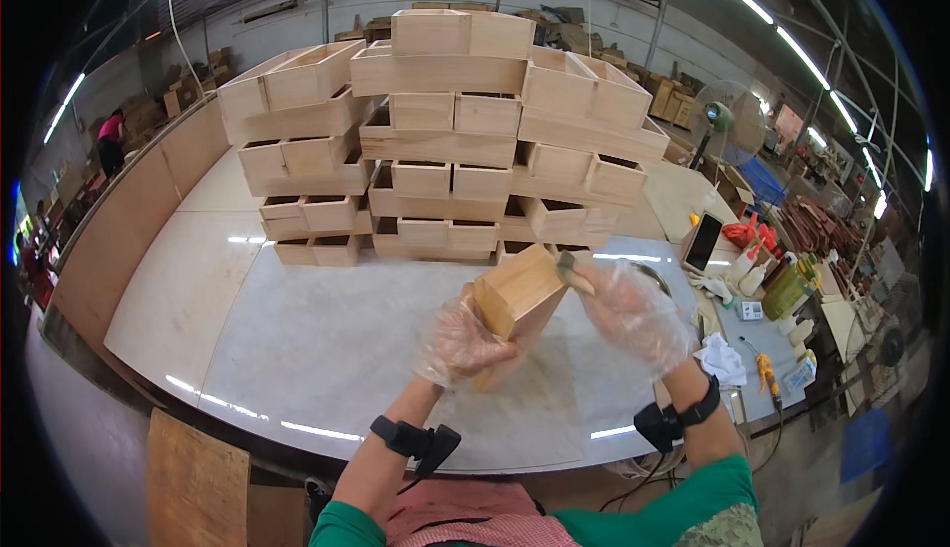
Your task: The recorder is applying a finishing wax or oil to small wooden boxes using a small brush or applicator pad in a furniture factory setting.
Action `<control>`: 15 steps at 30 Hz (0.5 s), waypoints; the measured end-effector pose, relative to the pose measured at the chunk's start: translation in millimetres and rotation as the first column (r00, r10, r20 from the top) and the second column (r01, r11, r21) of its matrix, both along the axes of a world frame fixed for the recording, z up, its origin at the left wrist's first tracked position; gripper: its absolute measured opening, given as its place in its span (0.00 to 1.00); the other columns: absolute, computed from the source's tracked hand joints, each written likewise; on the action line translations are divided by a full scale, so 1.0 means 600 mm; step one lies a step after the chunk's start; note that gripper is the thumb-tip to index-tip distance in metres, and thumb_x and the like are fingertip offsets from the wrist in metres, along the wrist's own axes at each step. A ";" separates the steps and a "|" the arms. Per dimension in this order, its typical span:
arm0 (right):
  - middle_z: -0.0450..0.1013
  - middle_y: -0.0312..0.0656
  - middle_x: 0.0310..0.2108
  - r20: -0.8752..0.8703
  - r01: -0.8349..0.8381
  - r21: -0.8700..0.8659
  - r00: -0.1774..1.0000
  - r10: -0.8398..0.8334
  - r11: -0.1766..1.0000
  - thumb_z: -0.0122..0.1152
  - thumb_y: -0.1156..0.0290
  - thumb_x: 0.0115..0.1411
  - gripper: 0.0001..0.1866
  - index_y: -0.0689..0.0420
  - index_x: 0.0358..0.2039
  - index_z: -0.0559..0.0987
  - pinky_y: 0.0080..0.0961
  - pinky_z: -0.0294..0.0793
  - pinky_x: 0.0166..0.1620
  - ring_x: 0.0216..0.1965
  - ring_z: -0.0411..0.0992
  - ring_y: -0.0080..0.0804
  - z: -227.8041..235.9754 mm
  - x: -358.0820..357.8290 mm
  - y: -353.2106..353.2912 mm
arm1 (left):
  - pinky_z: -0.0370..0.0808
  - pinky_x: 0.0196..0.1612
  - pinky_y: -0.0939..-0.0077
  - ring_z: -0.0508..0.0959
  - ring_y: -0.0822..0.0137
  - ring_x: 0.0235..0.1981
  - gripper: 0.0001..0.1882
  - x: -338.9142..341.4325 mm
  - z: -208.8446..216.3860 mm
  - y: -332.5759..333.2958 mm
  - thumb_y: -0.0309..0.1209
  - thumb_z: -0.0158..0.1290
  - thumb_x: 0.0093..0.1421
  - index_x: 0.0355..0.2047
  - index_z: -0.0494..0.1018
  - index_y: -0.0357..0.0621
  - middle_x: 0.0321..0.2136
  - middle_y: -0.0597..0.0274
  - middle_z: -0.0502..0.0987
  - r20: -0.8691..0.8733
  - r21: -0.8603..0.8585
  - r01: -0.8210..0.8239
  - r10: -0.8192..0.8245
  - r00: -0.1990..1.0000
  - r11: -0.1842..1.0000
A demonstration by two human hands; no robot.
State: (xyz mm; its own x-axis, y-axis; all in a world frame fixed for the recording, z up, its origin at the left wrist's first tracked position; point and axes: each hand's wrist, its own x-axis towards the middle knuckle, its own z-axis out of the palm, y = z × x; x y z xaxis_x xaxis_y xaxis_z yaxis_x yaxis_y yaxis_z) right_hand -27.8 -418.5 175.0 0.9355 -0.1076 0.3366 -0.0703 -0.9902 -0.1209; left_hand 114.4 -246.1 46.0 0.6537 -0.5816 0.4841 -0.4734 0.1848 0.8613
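Observation:
In the middle of the picture, my left hand point(463, 339), in a clear plastic glove, grips a small wooden box point(520, 295) by its left side. The box is tilted above the table, a smooth side and end turned up. My right hand point(633, 315), also gloved in clear plastic, pinches a small dark greenish pad point(566, 268) at the box's far right corner. What the pad is made of is too small to tell. Behind the box stand stacks of pale wooden drawer boxes point(424, 179), piled crosswise in three columns.
The grey-white tabletop point(327, 349) has a wooden side board point(148, 201) on the left. At the right lie a phone point(703, 243), a white cloth point(720, 359), several bottles, a green-yellow jug point(787, 290) and a yellow-handled corded tool point(766, 374). A fan point(730, 122) stands beyond.

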 end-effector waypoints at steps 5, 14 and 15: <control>0.71 0.51 0.34 0.172 -0.155 -0.074 0.971 0.165 0.985 0.45 0.67 0.66 0.11 0.54 0.43 0.75 0.37 0.75 0.36 0.37 0.72 0.49 0.004 0.003 -0.015 | 0.75 0.45 0.68 0.78 0.56 0.40 0.42 0.004 0.005 0.010 0.40 0.65 0.36 0.52 0.64 0.35 0.40 0.49 0.77 -0.021 0.066 0.018 -0.016 1.000 0.998; 0.72 0.44 0.37 0.097 -0.404 -0.203 0.898 0.429 0.892 0.51 0.74 0.56 0.15 0.58 0.45 0.72 0.30 0.74 0.34 0.32 0.71 0.39 -0.048 0.028 0.077 | 0.75 0.44 0.68 0.78 0.56 0.40 0.41 -0.004 0.025 0.008 0.40 0.64 0.38 0.52 0.64 0.36 0.39 0.51 0.78 0.033 0.174 -0.051 0.046 0.998 0.983; 0.72 0.44 0.33 0.193 -0.363 -0.234 0.892 0.409 0.902 0.51 0.73 0.56 0.14 0.57 0.44 0.73 0.32 0.74 0.32 0.31 0.72 0.40 -0.053 0.024 0.068 | 0.75 0.44 0.68 0.78 0.55 0.40 0.41 -0.002 0.022 0.007 0.41 0.64 0.38 0.52 0.64 0.36 0.39 0.50 0.78 0.050 0.194 -0.041 0.032 0.998 0.980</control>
State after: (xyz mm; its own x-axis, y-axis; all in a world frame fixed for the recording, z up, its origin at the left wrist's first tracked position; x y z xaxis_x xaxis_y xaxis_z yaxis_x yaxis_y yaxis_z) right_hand -13.3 -377.8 143.4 0.7826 0.3324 0.5263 0.3294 -0.9386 0.1029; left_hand 113.3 -242.1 59.4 0.6556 -0.6439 0.3944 -0.5171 -0.0022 0.8559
